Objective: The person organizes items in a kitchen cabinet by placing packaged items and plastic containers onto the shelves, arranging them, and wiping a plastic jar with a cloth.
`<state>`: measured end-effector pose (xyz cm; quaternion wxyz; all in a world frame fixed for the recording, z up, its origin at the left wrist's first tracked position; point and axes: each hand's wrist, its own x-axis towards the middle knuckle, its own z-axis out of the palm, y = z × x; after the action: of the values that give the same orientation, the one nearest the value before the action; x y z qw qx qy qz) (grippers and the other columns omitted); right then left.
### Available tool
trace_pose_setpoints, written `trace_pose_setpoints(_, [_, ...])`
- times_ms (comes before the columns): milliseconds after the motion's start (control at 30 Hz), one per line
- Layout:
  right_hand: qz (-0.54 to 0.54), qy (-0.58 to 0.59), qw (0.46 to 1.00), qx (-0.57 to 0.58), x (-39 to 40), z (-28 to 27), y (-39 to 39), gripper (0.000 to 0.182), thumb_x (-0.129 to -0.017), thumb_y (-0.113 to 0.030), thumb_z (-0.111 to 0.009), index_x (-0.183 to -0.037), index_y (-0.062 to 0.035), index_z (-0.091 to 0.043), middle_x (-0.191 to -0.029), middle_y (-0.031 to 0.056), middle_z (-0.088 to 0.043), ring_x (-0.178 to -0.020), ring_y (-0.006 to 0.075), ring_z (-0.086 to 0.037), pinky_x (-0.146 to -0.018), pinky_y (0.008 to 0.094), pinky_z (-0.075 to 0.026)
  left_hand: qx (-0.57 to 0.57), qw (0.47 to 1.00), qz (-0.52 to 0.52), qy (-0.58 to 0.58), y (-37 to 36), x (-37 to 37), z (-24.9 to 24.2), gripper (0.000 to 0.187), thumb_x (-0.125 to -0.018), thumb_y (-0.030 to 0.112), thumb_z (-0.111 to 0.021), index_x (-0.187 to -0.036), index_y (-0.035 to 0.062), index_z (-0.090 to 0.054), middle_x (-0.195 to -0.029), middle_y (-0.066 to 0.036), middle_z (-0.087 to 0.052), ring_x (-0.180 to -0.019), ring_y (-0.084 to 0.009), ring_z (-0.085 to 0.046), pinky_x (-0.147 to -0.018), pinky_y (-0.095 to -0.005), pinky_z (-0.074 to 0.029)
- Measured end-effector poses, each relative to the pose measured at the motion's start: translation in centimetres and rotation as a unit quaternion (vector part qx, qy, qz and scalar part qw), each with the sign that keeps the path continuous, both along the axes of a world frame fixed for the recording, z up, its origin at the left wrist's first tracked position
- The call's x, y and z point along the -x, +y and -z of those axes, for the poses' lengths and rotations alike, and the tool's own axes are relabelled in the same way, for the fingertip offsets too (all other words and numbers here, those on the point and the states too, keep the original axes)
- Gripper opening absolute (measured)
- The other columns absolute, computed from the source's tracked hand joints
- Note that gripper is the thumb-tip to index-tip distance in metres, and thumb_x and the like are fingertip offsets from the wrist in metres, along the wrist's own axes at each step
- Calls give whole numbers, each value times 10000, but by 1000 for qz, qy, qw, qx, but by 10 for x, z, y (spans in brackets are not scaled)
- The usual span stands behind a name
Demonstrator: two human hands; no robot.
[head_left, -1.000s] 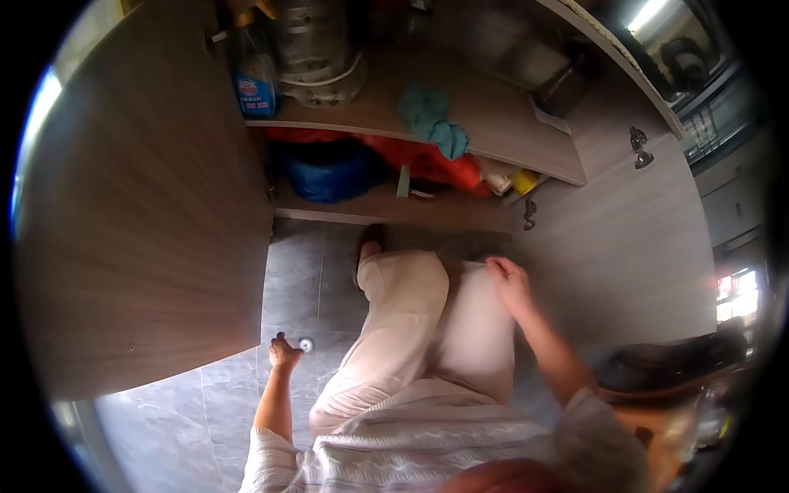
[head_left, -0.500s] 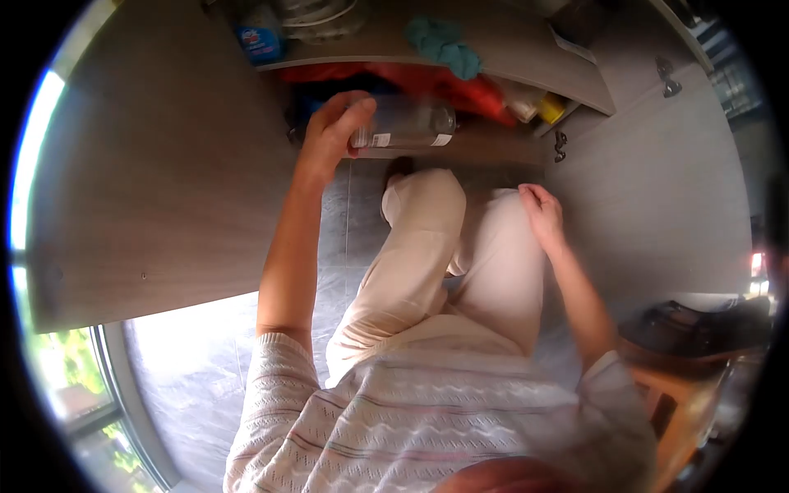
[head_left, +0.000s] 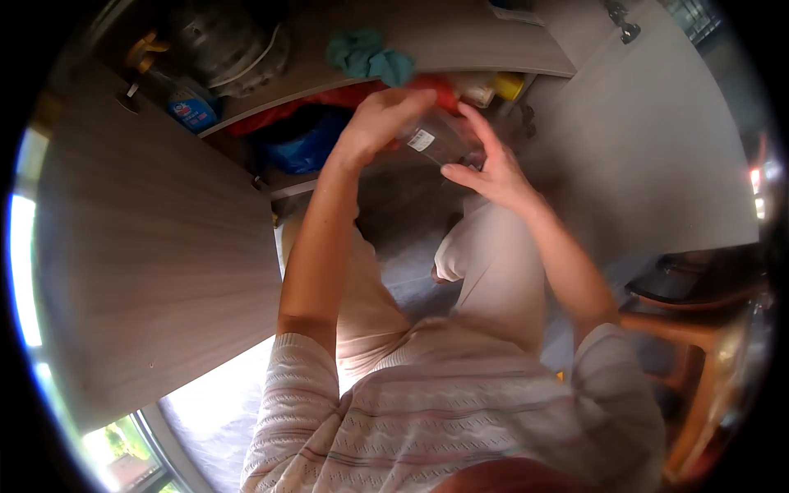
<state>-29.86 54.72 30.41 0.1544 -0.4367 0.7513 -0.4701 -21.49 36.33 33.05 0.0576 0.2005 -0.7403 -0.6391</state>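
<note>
A clear, see-through bottle (head_left: 442, 146) with a small white barcode label is held between my two hands in front of the cabinet. Wrapped over its left end is my left hand (head_left: 380, 125), which hides that end. My right hand (head_left: 496, 168) grips the other end, thumb on the near side and fingers on the far side. Behind the hands, a red item (head_left: 431, 89) and a blue plastic bag (head_left: 308, 148) lie in the lower compartment. A teal cloth (head_left: 370, 57) hangs over the edge of the shelf above.
Open cabinet doors stand at left (head_left: 164, 246) and right (head_left: 649, 156). On the shelf (head_left: 460, 45) are a spray bottle (head_left: 191, 107) with a blue label and a transparent appliance-like object (head_left: 230, 49). A yellow item (head_left: 509, 85) sits below. A wooden chair (head_left: 699, 337) is at right.
My right hand has left my knee and come up to the bottle's right end. The bottle, held in my left hand, has turned and tilted. The view has shifted.
</note>
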Motion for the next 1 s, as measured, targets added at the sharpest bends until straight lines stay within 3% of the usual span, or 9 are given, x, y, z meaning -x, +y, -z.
trace_pose_setpoints(133, [-63,-232,967,86,21,30,-58,691,-707,-262,-687,-1263,-71,-323,-1074,123,-523,-933,186,-536,-767,299,-446,-84,989,-40,111,-26,9,34,551,-729,488,-596,-1075,62,-539,-892,-14,-549,-734,-105,-513,-589,-242,-410])
trace_pose_setpoints(233, [-82,-101,984,119,12,51,-98,641,-722,-281,-674,-1234,-62,-359,-1024,102,-532,-905,147,-531,-748,274,-448,-197,966,-64,153,-46,7,68,478,-692,299,-685,-1065,44,-530,-921,-37,-573,-785,-130,-547,-664,-256,-433])
trace_pose_setpoints(367, [-304,-46,944,-120,57,16,-131,554,-716,-277,-676,-1164,-35,-457,-1063,97,-507,-870,138,-531,-703,280,-467,-231,950,-113,175,-69,-13,49,505,-584,101,-746,-1036,37,-528,-905,-41,-599,-808,-140,-564,-723,-272,-444])
trace_pose_setpoints(433, [-257,-222,934,-112,87,6,-163,558,-702,-316,-672,-1152,-48,-479,-1115,128,-483,-872,197,-547,-728,299,-467,-148,960,-145,189,-77,-22,49,511,-564,67,-743,-1026,34,-527,-910,-42,-597,-810,-143,-562,-730,-275,-443])
trace_pose_setpoints(500, [-84,253,963,35,106,4,-211,480,-717,-276,-643,-1098,-16,-511,-1104,159,-515,-969,270,-521,-796,337,-434,-86,967,-169,172,-79,-26,54,559,-525,55,-740,-1034,30,-510,-935,-46,-586,-849,-149,-552,-760,-268,-432])
trace_pose_setpoints(633, [13,478,877,-42,91,59,-264,419,-737,-345,-584,-1012,-30,-546,-1025,187,-544,-836,337,-543,-743,408,-445,20,968,-188,165,-80,-22,54,638,-490,114,-746,-1067,19,-488,-964,-64,-575,-893,-165,-544,-790,-264,-417])
trace_pose_setpoints(767, [11,115,989,-93,85,36,-259,374,-769,-331,-574,-974,-19,-551,-969,142,-571,-792,263,-561,-721,367,-457,94,960,-232,122,-85,-23,46,652,-478,161,-741,-1060,13,-486,-943,-110,-591,-869,-207,-567,-779,-275,-429])
trace_pose_setpoints(900, [-98,-179,979,13,47,-17,-207,320,-797,-281,-571,-965,-11,-551,-1000,107,-542,-854,194,-533,-750,322,-436,144,959,-237,60,-87,-14,56,593,-484,171,-747,-1007,17,-512,-897,-101,-598,-824,-191,-568,-742,-282,-435])
trace_pose_setpoints(1000, [-141,227,958,103,13,1,-194,292,-831,-252,-532,-1007,-20,-535,-961,71,-546,-911,134,-491,-815,279,-391,143,974,-173,28,-73,-13,44,558,-463,169,-742,-952,0,-531,-822,-107,-607,-770,-209,-588,-693,-298,-447])
